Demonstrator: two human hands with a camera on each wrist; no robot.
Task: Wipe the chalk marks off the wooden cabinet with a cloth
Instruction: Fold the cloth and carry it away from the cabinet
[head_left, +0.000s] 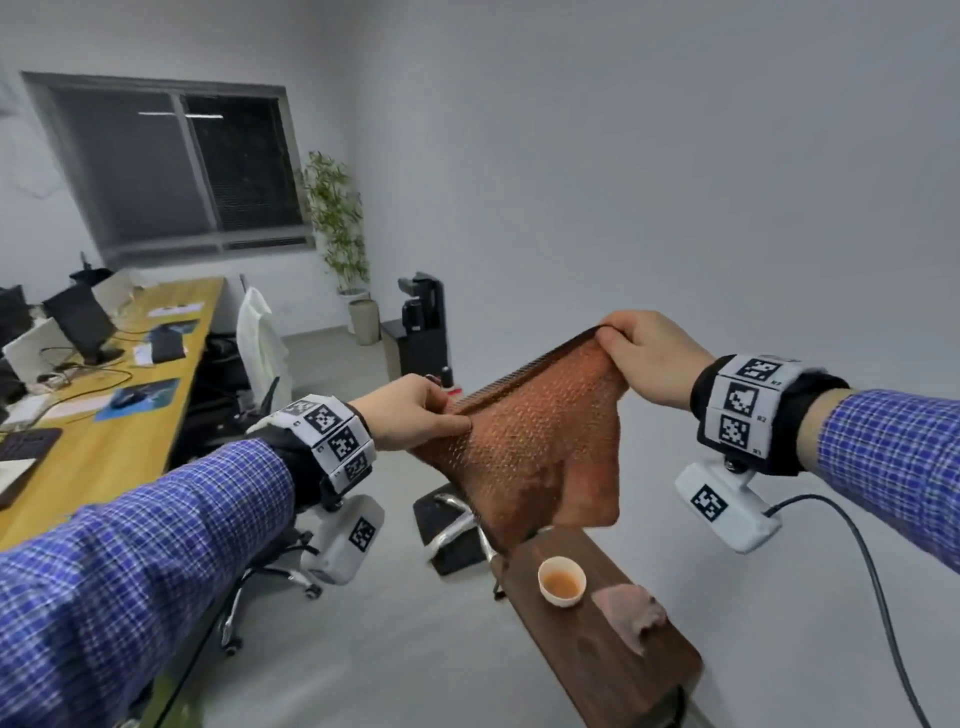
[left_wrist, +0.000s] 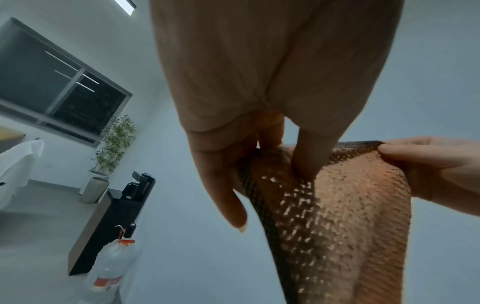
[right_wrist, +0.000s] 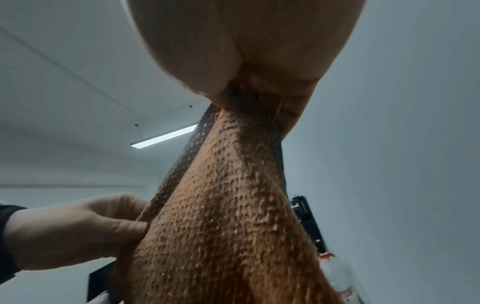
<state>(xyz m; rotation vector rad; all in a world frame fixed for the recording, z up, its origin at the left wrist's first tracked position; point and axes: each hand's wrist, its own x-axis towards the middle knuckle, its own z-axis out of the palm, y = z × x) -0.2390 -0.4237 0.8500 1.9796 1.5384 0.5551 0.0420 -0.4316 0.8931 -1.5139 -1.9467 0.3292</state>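
1. Left hand (head_left: 410, 415) grip pinches one top corner of the orange cloth (head_left: 540, 447); right hand (head_left: 649, 358) grip pinches the other, higher.
2. The cloth hangs spread between them, above the wooden cabinet (head_left: 597, 654).
3. On the cabinet: a small cup (head_left: 562, 581) beside a crumpled pink rag (head_left: 631, 610).

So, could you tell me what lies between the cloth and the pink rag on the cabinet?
In the head view, a small cup of orange liquid stands on the cabinet, between the cloth hanging above and the pink rag.
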